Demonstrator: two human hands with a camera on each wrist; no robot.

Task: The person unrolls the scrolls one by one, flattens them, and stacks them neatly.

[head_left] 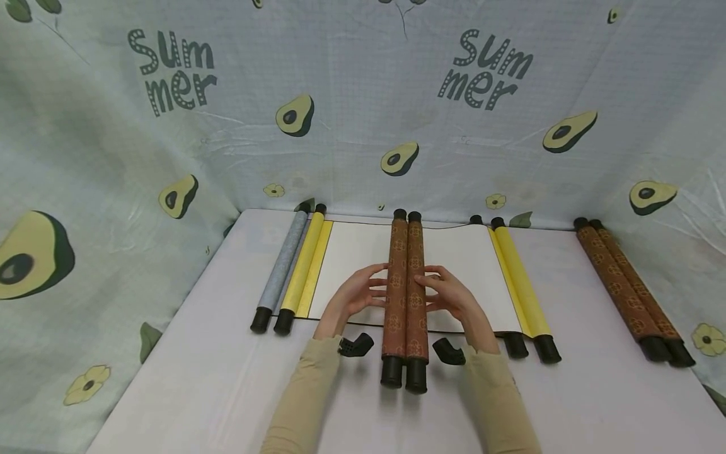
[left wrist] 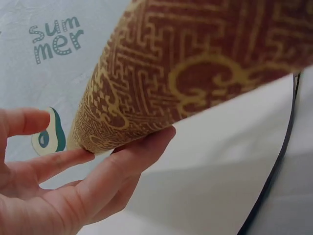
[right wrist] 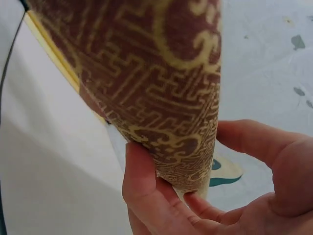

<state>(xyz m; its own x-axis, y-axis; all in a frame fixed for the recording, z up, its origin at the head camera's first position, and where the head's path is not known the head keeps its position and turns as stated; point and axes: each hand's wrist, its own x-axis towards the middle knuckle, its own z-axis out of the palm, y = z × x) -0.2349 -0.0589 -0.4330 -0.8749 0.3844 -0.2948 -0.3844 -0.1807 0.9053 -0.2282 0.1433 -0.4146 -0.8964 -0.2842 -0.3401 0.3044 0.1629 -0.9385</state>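
Head view, biggest first: printed backdrop [head_left: 351, 75] round the back and sides, white table [head_left: 187, 378] below. White sheet [head_left: 346, 252] lies spread on it, left yellow roll [head_left: 303, 271] and grey roll [head_left: 283, 265] at one end, right yellow roll [head_left: 524, 284] at the other. Second brown pair [head_left: 618, 284] at far right, well apart.

Work item: brown roll pair [head_left: 397, 302], rods side by side, over the sheet's middle, near ends past its near edge. Wrist views see its underside, so I read it as lifted.

Left hand [head_left: 354, 293]: mostly open, fingers fairly straight under the left rod, thumb looks clear of it. Right hand [head_left: 450, 293]: partly closed, pinching the right rod between thumb and fingers.

To hold it well, my call: match hand heights, light inward pressure so the rods don't split or unroll, left thumb over for a surer grip, watch the black end caps [head_left: 391, 372] don't snag the sheet edge.

Writing: only "SUMMER" lettering [head_left: 176, 69] on the backdrop, split sum/mer; twice here, once in left wrist view. No brand or label readable on the rolls.
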